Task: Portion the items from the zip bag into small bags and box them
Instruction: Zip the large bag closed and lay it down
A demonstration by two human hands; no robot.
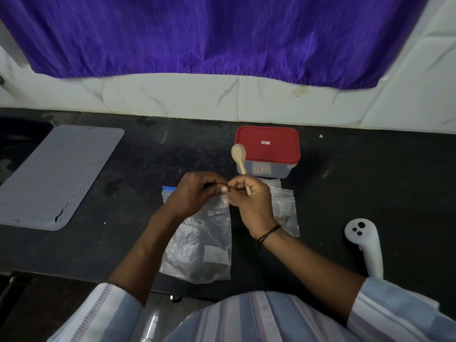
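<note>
Pinching the zip bag (197, 243), both hands hide its unreadable print.

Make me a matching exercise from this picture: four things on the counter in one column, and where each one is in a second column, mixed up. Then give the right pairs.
Things
1. wooden spoon
2. box with the red lid
3. grey mat
4. white controller

Places
A. on the counter at the far left
B. held in the right hand, bowl pointing up
C. on the counter at the right, past the right forearm
D. at the back of the counter, behind the hands, lid on

Pairs: 1-B, 2-D, 3-A, 4-C
</note>
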